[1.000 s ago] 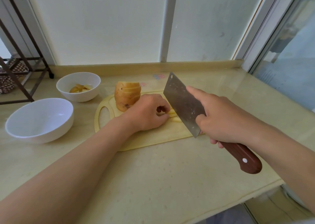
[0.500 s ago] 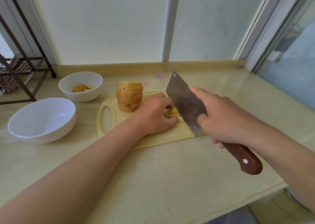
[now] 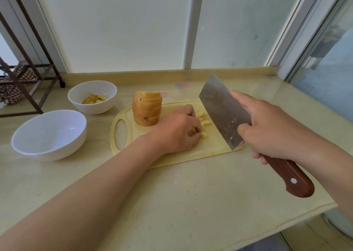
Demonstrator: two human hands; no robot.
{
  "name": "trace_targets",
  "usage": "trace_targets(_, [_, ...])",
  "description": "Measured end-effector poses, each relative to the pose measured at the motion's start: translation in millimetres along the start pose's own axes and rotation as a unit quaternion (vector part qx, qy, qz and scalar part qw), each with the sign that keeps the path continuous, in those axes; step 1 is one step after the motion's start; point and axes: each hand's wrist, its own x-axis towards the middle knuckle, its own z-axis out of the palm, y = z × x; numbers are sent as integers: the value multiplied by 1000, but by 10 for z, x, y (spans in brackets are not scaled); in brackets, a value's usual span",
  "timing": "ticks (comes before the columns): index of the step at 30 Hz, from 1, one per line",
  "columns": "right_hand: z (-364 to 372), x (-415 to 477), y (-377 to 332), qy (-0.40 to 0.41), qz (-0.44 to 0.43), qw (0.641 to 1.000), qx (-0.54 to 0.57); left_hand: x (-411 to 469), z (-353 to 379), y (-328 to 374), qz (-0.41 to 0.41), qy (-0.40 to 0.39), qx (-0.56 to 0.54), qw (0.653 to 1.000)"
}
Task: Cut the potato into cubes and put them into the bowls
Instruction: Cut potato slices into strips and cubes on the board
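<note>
A person's left hand (image 3: 177,130) lay on a pale cutting board (image 3: 210,151), fingers curled round some of the potato cubes (image 3: 204,120) scattered just beside it. The right hand (image 3: 267,130) gripped a cleaver (image 3: 223,113) by its reddish wooden handle, forefinger stretched along the flat of the blade, which slanted over the board's right end. The rest of the potato (image 3: 147,110), cut into slices, stood stacked near the board's handle hole. On the tabletop (image 3: 172,203) to the left sat two white bowls: the far bowl (image 3: 95,108) held potato pieces, and the near bowl (image 3: 47,149) stood closer to the person.
</note>
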Motion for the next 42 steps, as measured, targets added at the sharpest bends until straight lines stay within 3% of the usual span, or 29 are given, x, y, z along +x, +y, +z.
trace_targets(12, [-2, -6, 21, -3, 7, 1000, 17, 38, 93, 150, -57, 38, 97, 993])
trace_targets(17, [14, -11, -27, -14, -1, 1000, 18, 39, -45, 76, -81, 33, 31, 996])
trace_targets(24, [107, -24, -89, -42, -16, 999, 0, 25, -102, -67, -52, -21, -30, 998])
trace_targets(42, [269, 60, -163, -87, -17, 993, -83, 10, -59, -134, -27, 34, -63, 997])
